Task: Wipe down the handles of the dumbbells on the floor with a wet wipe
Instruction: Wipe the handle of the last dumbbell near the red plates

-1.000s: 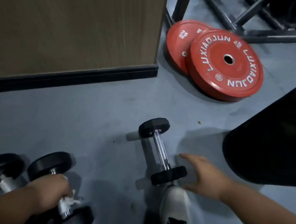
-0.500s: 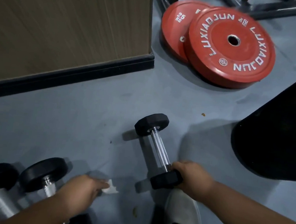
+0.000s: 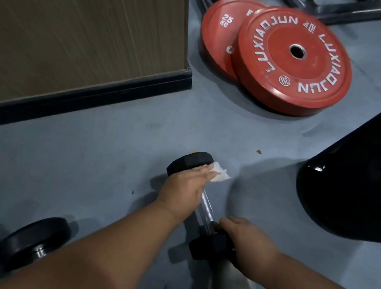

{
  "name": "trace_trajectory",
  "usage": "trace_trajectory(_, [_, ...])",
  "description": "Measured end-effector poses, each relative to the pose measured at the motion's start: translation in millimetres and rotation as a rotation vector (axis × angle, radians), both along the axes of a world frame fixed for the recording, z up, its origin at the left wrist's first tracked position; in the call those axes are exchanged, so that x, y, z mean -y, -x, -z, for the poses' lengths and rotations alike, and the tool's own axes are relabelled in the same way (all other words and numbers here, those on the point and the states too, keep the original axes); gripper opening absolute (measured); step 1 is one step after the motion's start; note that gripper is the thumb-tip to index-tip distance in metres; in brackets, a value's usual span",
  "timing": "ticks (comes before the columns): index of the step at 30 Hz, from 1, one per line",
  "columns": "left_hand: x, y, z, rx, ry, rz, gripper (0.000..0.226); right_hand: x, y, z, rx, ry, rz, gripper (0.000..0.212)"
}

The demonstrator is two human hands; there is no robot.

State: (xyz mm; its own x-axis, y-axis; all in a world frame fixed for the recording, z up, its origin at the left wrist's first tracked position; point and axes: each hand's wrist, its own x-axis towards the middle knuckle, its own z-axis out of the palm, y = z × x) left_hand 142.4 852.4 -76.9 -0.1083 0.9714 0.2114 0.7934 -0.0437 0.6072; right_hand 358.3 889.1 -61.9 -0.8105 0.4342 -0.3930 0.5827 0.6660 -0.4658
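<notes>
I am crouching over the small dumbbell (image 3: 198,205) lying on the grey floor (image 3: 89,169) in the lower middle of the frame, its chrome handle (image 3: 206,207) running from the far black head (image 3: 190,163) down toward the near head (image 3: 210,245). My left hand (image 3: 183,191) is lying over the far end of the handle, right against the far head, and it is holding the wet wipe (image 3: 220,175), which is sticking out white past my fingertips toward the right. Whether my fingers are wrapping fully round the bar I cannot tell, since the back of my hand is hiding them. My right hand (image 3: 247,247) is gripping the near head, fingers curled over it, keeping the dumbbell from rolling.

To do this step well, I am thinking I should fold the wipe round the bar so it covers the underside too, then draw it down the whole shaft toward my right hand, twisting as I go so the knurled grooves get cleaned. My right hand should be holding firm, because a loose head would let the bar turn with the wipe. The loose corner of the wipe looks wasted; tucking it in would give more wet surface.

In the lower left corner two larger dumbbells (image 3: 33,241) are lying, partly cut off by the frame edge. In the upper right, red weight plates (image 3: 293,61) are leaning by a metal rack (image 3: 349,8); a wooden panel (image 3: 79,28) is filling the upper left.
</notes>
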Motion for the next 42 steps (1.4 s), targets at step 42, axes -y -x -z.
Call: trace_trajectory(42, [42.7, 21.0, 39.9, -0.093, 0.150, 0.416, 0.038, 21.6, 2.1, 0.2, -0.132, -0.036, 0.008, 0.036])
